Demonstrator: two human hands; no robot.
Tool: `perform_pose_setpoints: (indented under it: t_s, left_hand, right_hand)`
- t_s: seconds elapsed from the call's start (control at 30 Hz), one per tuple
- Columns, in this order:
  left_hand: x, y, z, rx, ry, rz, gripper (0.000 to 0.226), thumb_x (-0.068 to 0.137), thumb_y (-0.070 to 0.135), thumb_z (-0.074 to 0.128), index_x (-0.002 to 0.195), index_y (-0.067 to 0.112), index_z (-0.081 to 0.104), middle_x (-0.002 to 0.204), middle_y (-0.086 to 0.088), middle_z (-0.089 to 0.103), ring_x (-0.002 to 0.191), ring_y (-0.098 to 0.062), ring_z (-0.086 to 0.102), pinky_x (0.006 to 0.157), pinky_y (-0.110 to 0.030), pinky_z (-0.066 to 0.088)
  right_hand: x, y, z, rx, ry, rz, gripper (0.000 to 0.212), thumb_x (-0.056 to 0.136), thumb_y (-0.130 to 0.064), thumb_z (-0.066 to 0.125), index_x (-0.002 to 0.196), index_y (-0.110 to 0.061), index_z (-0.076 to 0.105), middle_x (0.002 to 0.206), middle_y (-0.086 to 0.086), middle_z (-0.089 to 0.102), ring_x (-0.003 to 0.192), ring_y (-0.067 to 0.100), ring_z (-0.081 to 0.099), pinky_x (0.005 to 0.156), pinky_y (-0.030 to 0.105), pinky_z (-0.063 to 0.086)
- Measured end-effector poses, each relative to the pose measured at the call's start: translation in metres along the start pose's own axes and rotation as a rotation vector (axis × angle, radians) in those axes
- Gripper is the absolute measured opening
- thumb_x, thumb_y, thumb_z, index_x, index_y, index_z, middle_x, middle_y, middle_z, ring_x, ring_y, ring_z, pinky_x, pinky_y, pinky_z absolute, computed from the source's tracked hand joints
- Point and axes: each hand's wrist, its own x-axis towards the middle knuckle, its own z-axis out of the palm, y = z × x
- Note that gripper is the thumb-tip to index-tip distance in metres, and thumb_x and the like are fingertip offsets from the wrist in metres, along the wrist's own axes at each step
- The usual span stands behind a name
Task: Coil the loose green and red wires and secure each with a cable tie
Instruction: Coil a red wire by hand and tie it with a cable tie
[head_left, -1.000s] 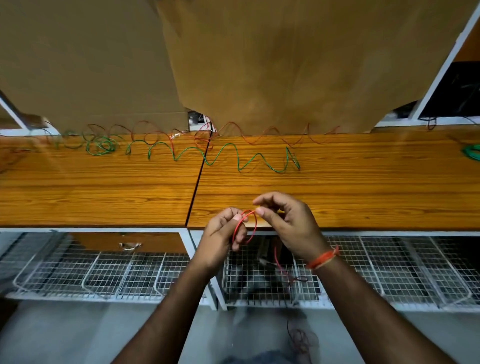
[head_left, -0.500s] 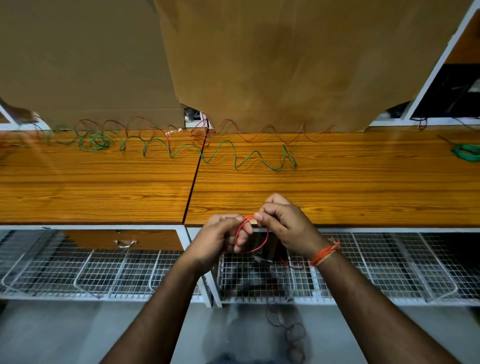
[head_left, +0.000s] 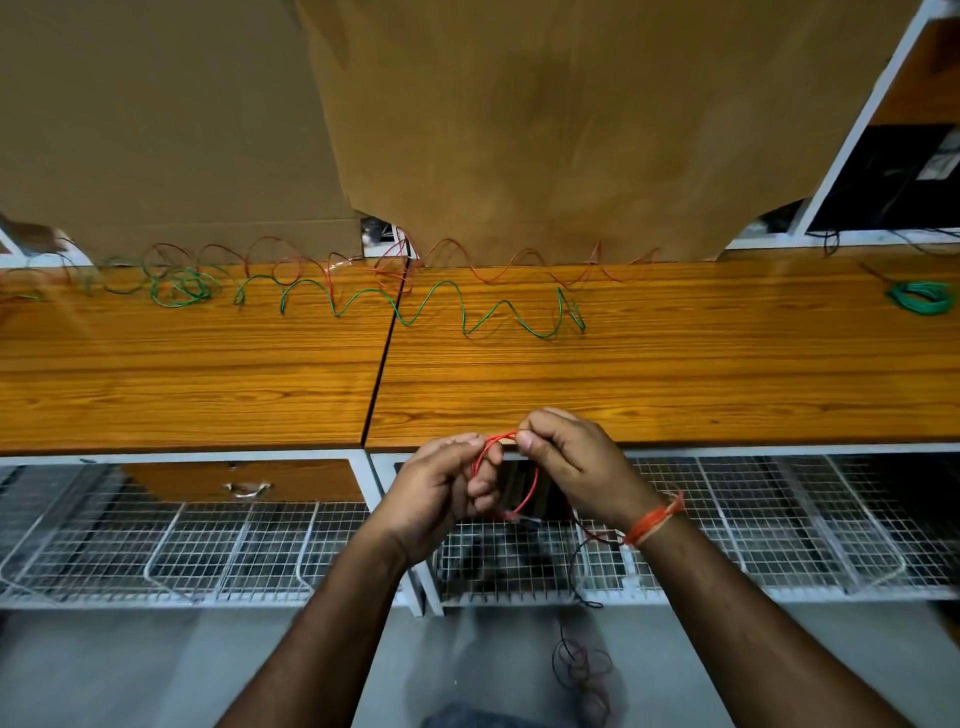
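Red wire loop (head_left: 524, 499) larger, between hands.

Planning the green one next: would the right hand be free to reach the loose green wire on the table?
Probably not yet: the right hand pinches the red wire loop with the left hand. The table before the green wire lies bare.

Glossy wood-grain tabletop (head_left: 675, 384) beyond the fingers (head_left: 524, 441), smooth plastic-coated red wire (head_left: 527, 496) between them, white metal mesh baskets (head_left: 779, 519) below, matt brown cardboard (head_left: 545, 130) behind
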Motion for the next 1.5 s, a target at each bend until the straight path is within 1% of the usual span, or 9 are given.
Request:
perform_pose_setpoints:
  t_s: [0.27, 0.37, 0.47, 0.6, 0.83, 1.03, 1.23, 1.37, 1.5]
  left_hand:
    - [-0.001, -0.001, -0.007, -0.585, 0.055, -0.121, 0.033, 0.102, 0.019, 0.034, 0.075, 0.015, 0.052, 0.048, 0.012, 0.032, 0.042, -0.003, 0.015, 0.042, -0.018, 0.014]
    - [-0.005, -0.004, -0.006, -0.492, 0.072, -0.159, 0.025, 0.099, 0.017, 0.036, 0.082, 0.012, 0.054, 0.050, 0.011, 0.030, 0.041, -0.003, 0.017, 0.041, -0.018, 0.015]
    - [-0.005, -0.007, 0.000, -0.299, 0.057, -0.163, 0.023, 0.094, 0.008, 0.036, 0.090, 0.006, 0.058, 0.053, 0.007, 0.031, 0.040, -0.004, 0.020, 0.041, -0.019, 0.020]
    - [-0.004, -0.011, 0.004, -0.170, 0.054, -0.133, 0.024, 0.092, 0.005, 0.037, 0.090, 0.005, 0.061, 0.054, 0.004, 0.032, 0.041, -0.006, 0.023, 0.043, -0.019, 0.022]
    - [-0.003, -0.010, 0.002, -0.121, -0.014, -0.089, 0.029, 0.101, 0.024, 0.046, 0.075, 0.017, 0.055, 0.054, 0.007, 0.027, 0.045, -0.006, 0.018, 0.045, -0.022, 0.015]
    - [-0.001, -0.002, 0.002, -0.353, 0.088, 0.038, 0.039, 0.108, 0.026, 0.042, 0.072, 0.015, 0.055, 0.043, 0.010, 0.033, 0.035, -0.003, 0.029, 0.044, -0.021, 0.023]
    - [0.006, 0.008, -0.019, -0.794, 0.298, 0.191, 0.037, 0.107, 0.029, 0.040, 0.078, 0.017, 0.059, 0.045, 0.010, 0.040, 0.037, 0.000, 0.037, 0.043, -0.014, 0.034]
    - [0.016, 0.006, -0.028, -0.759, 0.423, 0.246, 0.034, 0.111, 0.028, 0.036, 0.087, 0.016, 0.058, 0.059, 0.010, 0.050, 0.047, 0.000, 0.048, 0.048, -0.014, 0.044]
    - [0.025, -0.007, -0.011, -0.211, 0.462, 0.237, 0.028, 0.112, 0.025, 0.034, 0.101, 0.009, 0.055, 0.073, -0.006, 0.070, 0.061, -0.013, 0.068, 0.057, -0.020, 0.056]
  right_hand:
    - [-0.021, 0.019, 0.008, 0.533, 0.157, 0.311, 0.013, 0.094, -0.008, 0.071, 0.096, -0.020, 0.066, 0.079, -0.012, 0.064, 0.072, 0.002, 0.059, 0.066, 0.021, 0.049]
    - [-0.028, 0.025, 0.007, 0.483, 0.306, 0.353, 0.014, 0.091, -0.006, 0.074, 0.089, -0.020, 0.072, 0.080, -0.013, 0.072, 0.073, -0.001, 0.064, 0.067, 0.021, 0.051]
    - [-0.025, 0.022, 0.007, 0.323, 0.283, 0.236, 0.016, 0.087, -0.008, 0.078, 0.086, -0.024, 0.077, 0.089, -0.010, 0.073, 0.091, 0.007, 0.068, 0.081, 0.019, 0.052]
    - [-0.017, 0.014, 0.005, 0.123, 0.280, 0.106, 0.011, 0.085, -0.009, 0.081, 0.088, -0.020, 0.080, 0.087, -0.008, 0.071, 0.088, 0.007, 0.066, 0.076, 0.016, 0.049]
    - [-0.012, 0.022, 0.003, 0.064, 0.269, 0.127, 0.010, 0.089, -0.012, 0.078, 0.093, -0.021, 0.080, 0.091, -0.010, 0.072, 0.091, 0.006, 0.066, 0.078, 0.018, 0.051]
    - [-0.025, 0.050, 0.015, 0.176, 0.063, 0.333, 0.014, 0.096, -0.019, 0.071, 0.105, -0.027, 0.078, 0.098, -0.010, 0.076, 0.090, 0.007, 0.071, 0.077, 0.032, 0.061]
    - [-0.045, 0.060, 0.005, 0.255, 0.051, 0.404, 0.018, 0.091, -0.009, 0.074, 0.096, -0.026, 0.074, 0.093, -0.004, 0.074, 0.090, 0.004, 0.069, 0.075, 0.023, 0.056]
    - [-0.044, 0.049, 0.007, -0.019, -0.020, 0.138, 0.010, 0.093, -0.022, 0.072, 0.095, -0.030, 0.076, 0.092, -0.014, 0.068, 0.090, 0.003, 0.064, 0.077, 0.029, 0.056]
    - [-0.022, 0.007, 0.011, -0.081, -0.100, -0.211, 0.016, 0.098, -0.024, 0.067, 0.107, -0.017, 0.078, 0.094, -0.005, 0.060, 0.084, 0.008, 0.058, 0.069, 0.019, 0.046]
